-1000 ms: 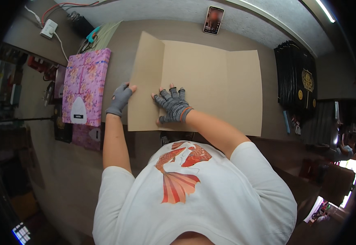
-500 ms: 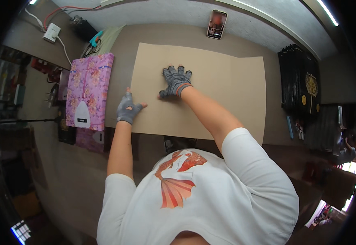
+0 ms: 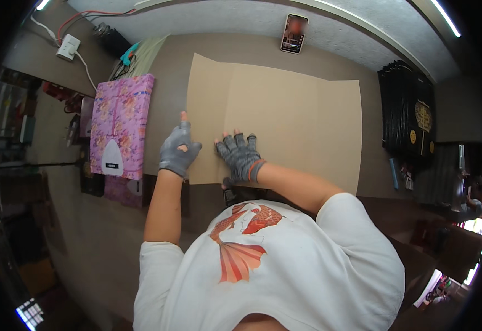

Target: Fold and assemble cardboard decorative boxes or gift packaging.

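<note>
A large sheet of brown paperboard (image 3: 279, 116) lies on the table in front of me, with a crease near its left side and another near its right. Its left flap (image 3: 205, 105) tilts up a little from the crease. My right hand (image 3: 240, 157), in a grey fingerless glove with an orange cuff line, rests on the sheet near its front edge, fingers spread just by the left crease. Beside the flap's outer edge is my left hand (image 3: 178, 149), gloved in grey too, its index finger stretched out and its thumb apart. Whether it touches the edge is unclear.
Pink flowered folded boxes (image 3: 122, 124) are piled at the left. A phone (image 3: 294, 34) leans at the back wall. On the right stands a stack of black printed pieces (image 3: 406, 107), with a blue tool (image 3: 393, 174) near it. A power adapter (image 3: 69, 47) and cables lie far left.
My right hand has slid toward me along the sheet, down to its front edge. The sheet's left flap has risen at the crease, and my left hand has moved off its surface to its outer edge.
</note>
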Motion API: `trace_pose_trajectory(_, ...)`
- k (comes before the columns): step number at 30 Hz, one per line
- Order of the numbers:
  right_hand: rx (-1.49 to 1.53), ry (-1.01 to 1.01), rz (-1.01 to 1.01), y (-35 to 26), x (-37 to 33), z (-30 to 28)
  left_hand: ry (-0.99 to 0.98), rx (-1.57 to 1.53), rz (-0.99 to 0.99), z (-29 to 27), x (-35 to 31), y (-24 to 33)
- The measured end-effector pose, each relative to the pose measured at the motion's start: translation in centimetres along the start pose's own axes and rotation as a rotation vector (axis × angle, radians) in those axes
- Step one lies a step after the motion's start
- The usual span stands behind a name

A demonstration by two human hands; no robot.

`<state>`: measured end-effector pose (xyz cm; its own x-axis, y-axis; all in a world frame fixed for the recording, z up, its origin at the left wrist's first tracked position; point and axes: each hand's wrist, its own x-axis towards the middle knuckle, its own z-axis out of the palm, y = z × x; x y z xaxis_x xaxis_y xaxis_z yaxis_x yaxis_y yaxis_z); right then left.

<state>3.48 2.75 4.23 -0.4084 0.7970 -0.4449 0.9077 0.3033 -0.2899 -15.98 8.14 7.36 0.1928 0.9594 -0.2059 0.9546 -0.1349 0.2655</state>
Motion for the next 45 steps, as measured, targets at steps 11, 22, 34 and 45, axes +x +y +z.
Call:
trace_pose_trajectory(11, 0.749, 0.185, -0.203, 9.8, 1.3, 3.8, -0.002, -0.029, 0.297, 2.8, -1.4, 11.3)
trace_pose_trajectory(22, 1.253, 0.463, 0.342, 13.7, -1.7, 5.3, -0.105, 0.111, 0.364, 8.2, -0.9, 14.6)
trace_pose_trajectory(34, 0.318, 0.236, 0.431, 11.7, -1.3, 2.7, -0.050, -0.039, 0.720, 10.1, -5.8, 8.6)
trace_pose_trajectory(45, 0.209, 0.198, 0.457, 10.8, -1.4, 1.5, 0.028, 0.185, 0.651, 14.7, -7.0, 5.8)
